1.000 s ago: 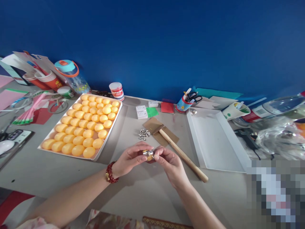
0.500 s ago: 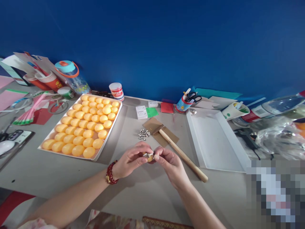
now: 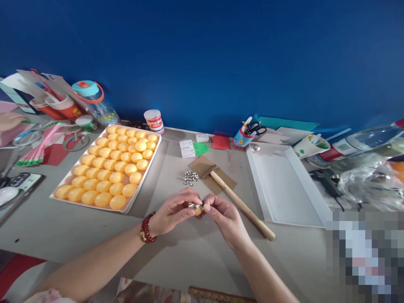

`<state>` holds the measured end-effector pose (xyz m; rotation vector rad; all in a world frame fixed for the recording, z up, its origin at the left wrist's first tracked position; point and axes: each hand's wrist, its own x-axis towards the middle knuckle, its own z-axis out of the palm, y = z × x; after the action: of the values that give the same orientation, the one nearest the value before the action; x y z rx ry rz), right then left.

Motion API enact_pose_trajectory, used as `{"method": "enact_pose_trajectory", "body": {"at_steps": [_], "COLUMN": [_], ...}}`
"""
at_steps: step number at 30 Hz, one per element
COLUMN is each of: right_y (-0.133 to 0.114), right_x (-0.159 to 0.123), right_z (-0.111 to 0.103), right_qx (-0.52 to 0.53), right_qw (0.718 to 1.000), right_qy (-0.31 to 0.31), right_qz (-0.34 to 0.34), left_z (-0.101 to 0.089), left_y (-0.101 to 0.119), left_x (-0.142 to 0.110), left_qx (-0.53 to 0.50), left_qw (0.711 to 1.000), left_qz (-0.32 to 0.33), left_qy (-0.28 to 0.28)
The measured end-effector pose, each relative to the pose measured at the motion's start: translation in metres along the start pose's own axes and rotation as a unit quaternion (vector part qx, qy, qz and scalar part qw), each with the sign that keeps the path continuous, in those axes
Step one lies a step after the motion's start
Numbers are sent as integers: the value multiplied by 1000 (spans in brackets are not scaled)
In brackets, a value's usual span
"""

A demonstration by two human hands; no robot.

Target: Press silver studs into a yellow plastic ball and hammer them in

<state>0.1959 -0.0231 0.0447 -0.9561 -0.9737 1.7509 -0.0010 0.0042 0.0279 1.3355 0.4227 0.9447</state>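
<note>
Held between the fingertips of my left hand (image 3: 176, 211) is a small yellow-orange ball (image 3: 198, 211) with shiny silver studs on its upper side. My right hand (image 3: 225, 216) pinches thumb against forefinger at the ball's right edge; whatever is between those fingertips is too small to make out. Just beyond my hands lies a loose pile of small silver studs (image 3: 190, 177). A wooden-handled hammer (image 3: 241, 202) rests to the right of the pile, its head on a brown flat piece (image 3: 227, 184).
A white box (image 3: 136, 198) of yellow-orange balls stands at left, and a shallow white tray (image 3: 285, 185) at right. Near the blue wall are small white boxes (image 3: 187, 149), a tub (image 3: 154, 121) and a pen cup (image 3: 243, 139). Another person's hand (image 3: 9, 121) shows at far left.
The ball has turned or shifted slightly between my fingers, showing more yellow. Another person's hand has come in at the far left edge.
</note>
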Motion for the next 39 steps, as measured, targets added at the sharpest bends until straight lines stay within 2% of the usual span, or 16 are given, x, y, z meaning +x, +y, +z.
{"method": "enact_pose_trajectory", "body": {"at_steps": [14, 21, 27, 39], "right_y": [-5, -15, -14, -14], "right_x": [0, -2, -2, -2], "right_z": [-2, -6, -9, -10], "right_qx": [16, -86, -170, -197], "right_qw": [999, 994, 982, 974], "right_qy": [-32, -61, -62, -53], "right_qz": [-17, -33, -59, -94], "left_z": [2, 1, 0, 0], "left_y": [-4, -4, -4, -1], "left_x": [-1, -1, -2, -1], "left_qx": [-27, -4, 19, 51], "left_qw": [999, 999, 999, 997], "left_qz": [18, 22, 32, 62], "left_qy": [-18, -23, -19, -19]}}
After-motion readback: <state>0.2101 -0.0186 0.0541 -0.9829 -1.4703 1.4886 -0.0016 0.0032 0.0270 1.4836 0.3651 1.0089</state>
